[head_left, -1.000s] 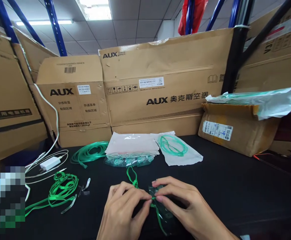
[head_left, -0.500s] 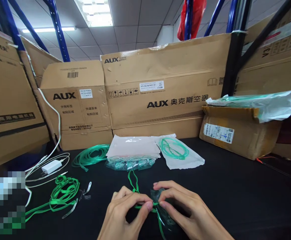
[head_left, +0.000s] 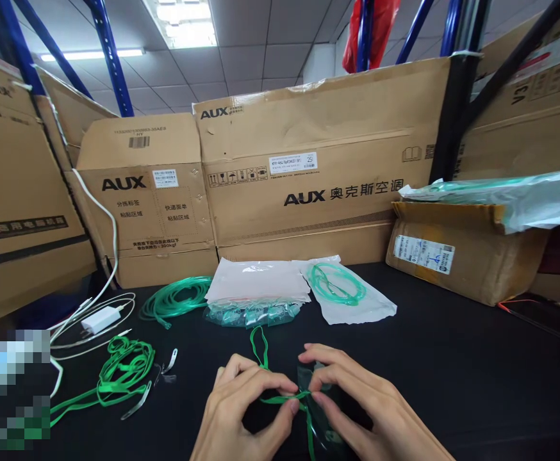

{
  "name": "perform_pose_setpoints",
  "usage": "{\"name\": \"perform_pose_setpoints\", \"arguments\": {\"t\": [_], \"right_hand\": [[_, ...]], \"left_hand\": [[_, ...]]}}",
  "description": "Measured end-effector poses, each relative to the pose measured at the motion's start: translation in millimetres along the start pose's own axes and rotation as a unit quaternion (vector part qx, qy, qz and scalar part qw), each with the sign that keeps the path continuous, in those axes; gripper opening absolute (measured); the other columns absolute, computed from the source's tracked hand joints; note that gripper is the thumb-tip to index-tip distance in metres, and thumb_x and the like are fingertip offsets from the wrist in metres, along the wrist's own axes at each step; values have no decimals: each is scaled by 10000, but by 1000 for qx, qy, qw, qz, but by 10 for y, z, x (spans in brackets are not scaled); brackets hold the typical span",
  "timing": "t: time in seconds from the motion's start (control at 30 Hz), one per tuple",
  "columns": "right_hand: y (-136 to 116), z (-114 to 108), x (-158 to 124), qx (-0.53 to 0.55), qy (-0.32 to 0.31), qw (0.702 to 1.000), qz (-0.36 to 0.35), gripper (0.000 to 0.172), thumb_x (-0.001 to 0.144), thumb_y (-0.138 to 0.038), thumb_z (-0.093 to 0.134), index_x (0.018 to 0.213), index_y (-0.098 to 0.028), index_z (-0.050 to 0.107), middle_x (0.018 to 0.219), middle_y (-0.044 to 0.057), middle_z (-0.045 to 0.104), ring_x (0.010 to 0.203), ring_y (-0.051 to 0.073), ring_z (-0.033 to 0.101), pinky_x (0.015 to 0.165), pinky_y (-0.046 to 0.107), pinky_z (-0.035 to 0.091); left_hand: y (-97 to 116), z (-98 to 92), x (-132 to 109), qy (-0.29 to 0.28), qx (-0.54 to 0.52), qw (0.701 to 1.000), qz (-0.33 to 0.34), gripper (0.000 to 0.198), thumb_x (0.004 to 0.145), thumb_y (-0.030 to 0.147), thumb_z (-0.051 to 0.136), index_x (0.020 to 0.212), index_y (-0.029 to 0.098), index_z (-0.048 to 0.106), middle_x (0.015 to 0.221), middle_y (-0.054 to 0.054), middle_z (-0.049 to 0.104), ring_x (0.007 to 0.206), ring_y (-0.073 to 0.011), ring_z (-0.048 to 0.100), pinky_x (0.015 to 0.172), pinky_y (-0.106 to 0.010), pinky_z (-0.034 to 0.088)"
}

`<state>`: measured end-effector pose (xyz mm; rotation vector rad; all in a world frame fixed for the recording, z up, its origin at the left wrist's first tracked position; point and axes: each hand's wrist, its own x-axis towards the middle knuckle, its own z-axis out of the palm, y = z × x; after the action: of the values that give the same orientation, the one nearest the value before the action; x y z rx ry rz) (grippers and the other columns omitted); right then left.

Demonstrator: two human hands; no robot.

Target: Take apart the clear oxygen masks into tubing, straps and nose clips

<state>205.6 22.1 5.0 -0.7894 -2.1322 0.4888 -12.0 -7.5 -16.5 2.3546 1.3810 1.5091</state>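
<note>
Low at the middle of the head view, my left hand point(head_left: 241, 403) is closed, thumb and forefinger pinching a flat green elastic strap point(head_left: 280, 400). Just across from it, my right hand point(head_left: 361, 397) pinches the same strap close to the edge of a clear plastic piece, perhaps a mask point(head_left: 328, 432). That piece lies partly behind the right fingers, so its full shape is hidden. One loop of the strap sticks up beyond the left hand, and another length hangs down between the hands.
A pile of green straps point(head_left: 126, 368) and small metal strips point(head_left: 137, 402) lie left, near a white charger point(head_left: 101, 320) with cables. Behind are coiled green tubing point(head_left: 177, 301), stacked white packets point(head_left: 255, 282) and a packet with tubing point(head_left: 357, 310). Cardboard boxes point(head_left: 323, 224) wall the back.
Both hands have shifted very slightly right. More of the strap now shows stretched between the fingertips, and the clear piece is turned a little. The camera view has moved slightly.
</note>
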Motion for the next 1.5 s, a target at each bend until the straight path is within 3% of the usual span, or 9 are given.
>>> {"name": "perform_pose_setpoints", "arguments": {"t": [0.17,0.33,0.43,0.57,0.87,1.1,1.5], "right_hand": [[-15,7,20,5,2,1000,-7,127,1012,-243,619,910,-289,679,1259,64,753,1168,267,729,960,341,611],[1,18,-10,1,-5,1000,-14,120,1016,-266,639,906,-282,682,1227,65,757,1131,252,741,941,311,621],[-4,23,-31,2,6,999,-34,109,1013,-187,628,979,-269,690,1238,62,749,1162,229,731,974,286,614],[-18,23,-23,-6,12,999,-44,190,989,-72,611,1030,-236,698,1242,57,744,1175,184,720,993,231,596],[-63,14,-64,-1,17,999,-49,190,997,-64,593,1002,-232,683,1174,25,758,1117,143,727,974,180,582],[-113,-108,-27,-21,11,1000,8,183,1034,-137,580,943,-271,663,1199,-9,735,1174,141,704,996,177,555],[-159,-298,-68,-63,49,996,-28,155,1026,-175,575,951,-292,643,1146,-18,748,1115,142,742,941,167,577]], "left_hand": [[31,35,3,-8,0,1000,3,328,835,112,734,1072,337,756,820,41,803,760,-218,669,711,-345,490],[100,43,23,-26,40,999,-2,245,813,141,773,994,306,781,790,28,795,745,-216,670,718,-350,476],[153,36,45,-38,67,997,-18,231,782,153,780,966,291,783,815,24,807,764,-220,679,746,-362,478],[211,37,80,-55,95,994,-22,272,726,108,748,932,286,763,816,38,800,753,-208,677,738,-348,462],[267,83,92,-77,88,991,-59,320,668,71,658,901,290,675,818,62,764,792,-227,664,768,-364,421],[278,56,72,-44,112,992,-30,327,659,66,642,909,276,645,831,69,765,756,-213,635,755,-354,395],[221,-41,49,-16,123,992,13,387,637,39,619,939,279,650,842,52,776,721,-206,614,701,-332,405]]}}
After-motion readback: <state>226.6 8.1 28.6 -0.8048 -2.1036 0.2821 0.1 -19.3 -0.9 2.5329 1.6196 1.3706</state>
